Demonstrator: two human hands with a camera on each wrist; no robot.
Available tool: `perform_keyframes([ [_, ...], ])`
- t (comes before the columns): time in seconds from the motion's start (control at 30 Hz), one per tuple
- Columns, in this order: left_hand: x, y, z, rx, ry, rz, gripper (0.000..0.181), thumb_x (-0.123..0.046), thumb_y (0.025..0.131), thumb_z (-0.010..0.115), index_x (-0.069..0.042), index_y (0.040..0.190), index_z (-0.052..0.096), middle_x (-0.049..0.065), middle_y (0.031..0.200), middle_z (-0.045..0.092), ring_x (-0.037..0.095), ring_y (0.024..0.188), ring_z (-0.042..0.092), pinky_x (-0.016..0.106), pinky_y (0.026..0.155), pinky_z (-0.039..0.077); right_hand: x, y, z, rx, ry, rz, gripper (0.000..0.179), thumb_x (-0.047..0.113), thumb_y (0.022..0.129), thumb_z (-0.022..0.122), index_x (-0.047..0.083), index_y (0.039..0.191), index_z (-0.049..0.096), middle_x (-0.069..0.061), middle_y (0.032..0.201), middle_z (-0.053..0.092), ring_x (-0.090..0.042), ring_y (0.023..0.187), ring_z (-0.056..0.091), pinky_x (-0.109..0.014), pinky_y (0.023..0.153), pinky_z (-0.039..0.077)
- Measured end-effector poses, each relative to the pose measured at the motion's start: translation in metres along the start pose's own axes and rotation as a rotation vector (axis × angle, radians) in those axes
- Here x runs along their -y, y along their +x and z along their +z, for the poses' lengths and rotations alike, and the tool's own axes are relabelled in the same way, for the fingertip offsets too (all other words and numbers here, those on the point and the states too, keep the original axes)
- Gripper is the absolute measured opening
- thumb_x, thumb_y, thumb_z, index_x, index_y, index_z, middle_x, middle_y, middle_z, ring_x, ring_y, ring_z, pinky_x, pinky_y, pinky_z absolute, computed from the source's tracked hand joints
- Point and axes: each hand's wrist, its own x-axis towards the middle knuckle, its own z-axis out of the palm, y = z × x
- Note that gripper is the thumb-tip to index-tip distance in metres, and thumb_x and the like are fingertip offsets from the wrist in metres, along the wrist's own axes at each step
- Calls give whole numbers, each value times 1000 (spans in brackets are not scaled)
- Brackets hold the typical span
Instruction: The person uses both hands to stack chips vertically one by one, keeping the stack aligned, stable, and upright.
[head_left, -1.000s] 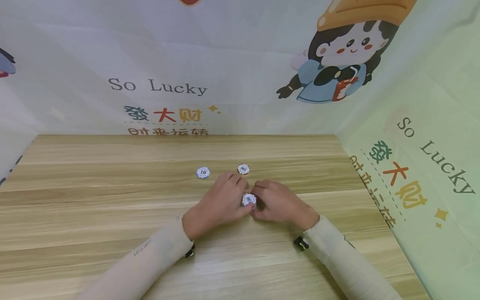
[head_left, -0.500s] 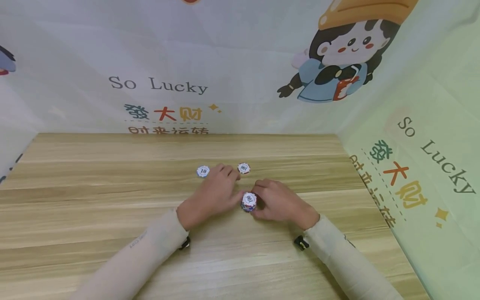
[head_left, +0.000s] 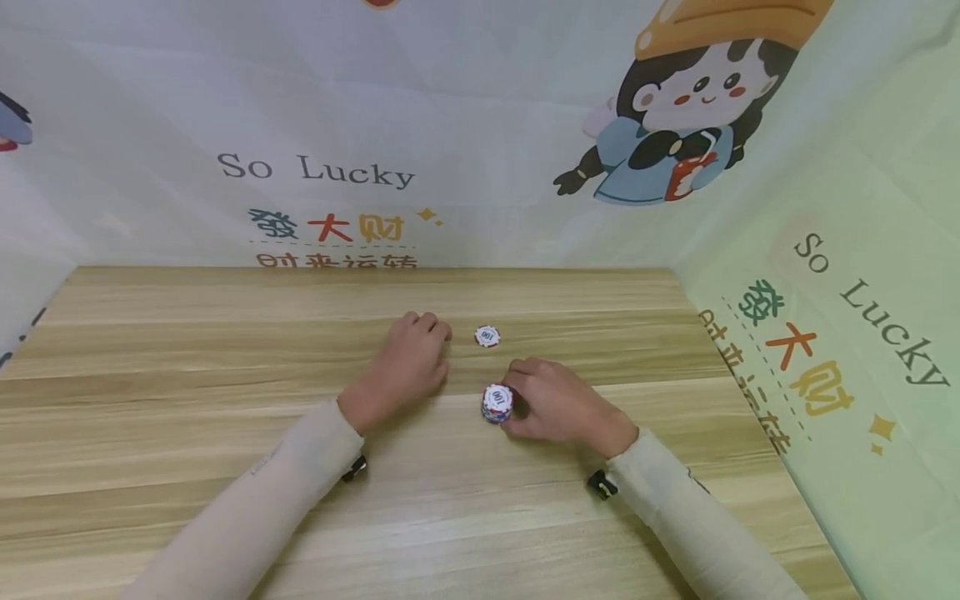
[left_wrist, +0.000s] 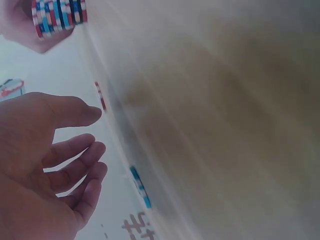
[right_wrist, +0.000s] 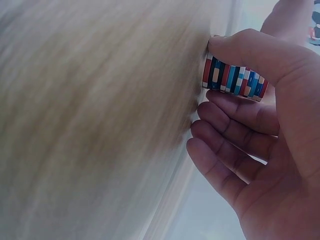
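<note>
A stack of poker chips (head_left: 497,403) stands upright on the table, its top chip white-faced, red-edged and marked 100. My right hand (head_left: 558,404) holds the stack from the right, its thumb and index finger on either side, as the right wrist view confirms. Over the table farther left is my left hand (head_left: 405,362), fingers loosely bent and nothing between them. A blue-edged poker chip (left_wrist: 140,188) lies just beyond its fingertips in the left wrist view; the hand hides that chip from the head view. Another poker chip (head_left: 487,336), red-edged and marked 100, lies flat behind the stack.
The wooden table (head_left: 420,517) meets a printed cloth wall (head_left: 487,167) along its back edge. A second cloth wall (head_left: 862,275) borders the right side. Dark clips (head_left: 602,484) hang at the sleeve cuffs.
My left hand has let go of the stack's left side and moved left and back, covering the blue-edged chip. The right hand has stayed at the stack.
</note>
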Motion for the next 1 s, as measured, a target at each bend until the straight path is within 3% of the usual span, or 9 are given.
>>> perform_keyframes([
  [0.17, 13, 2, -1, 5, 30, -43, 27, -7, 94, 73, 8, 117, 72, 24, 111, 72, 42, 106, 66, 55, 99, 54, 0, 0, 0, 5, 6, 6, 36, 27, 88, 89, 3, 113, 78, -5, 107, 73, -21, 96, 69, -39, 90, 61],
  [0.5, 29, 1, -4, 85, 63, -111, 31, -14, 98, 72, 10, 118, 70, 27, 112, 71, 44, 109, 66, 57, 101, 54, -1, 0, 1, 7, 4, 1, 36, 27, 88, 89, 3, 113, 78, -5, 107, 73, -21, 95, 69, -38, 88, 60],
  [0.63, 31, -1, -7, 87, 69, -124, 29, -12, 95, 71, 11, 113, 70, 25, 106, 70, 41, 99, 67, 54, 94, 56, -1, 0, 2, 4, 5, -1, 37, 26, 88, 89, 2, 113, 78, -5, 107, 73, -21, 95, 68, -39, 88, 60],
  [1.0, 37, -1, -7, 83, -17, -210, 16, -7, 90, 70, 8, 95, 66, 20, 88, 64, 36, 81, 64, 50, 73, 58, 0, -1, 1, 6, 1, 4, 35, 26, 88, 88, 3, 112, 78, -4, 106, 73, -21, 96, 69, -38, 89, 60],
])
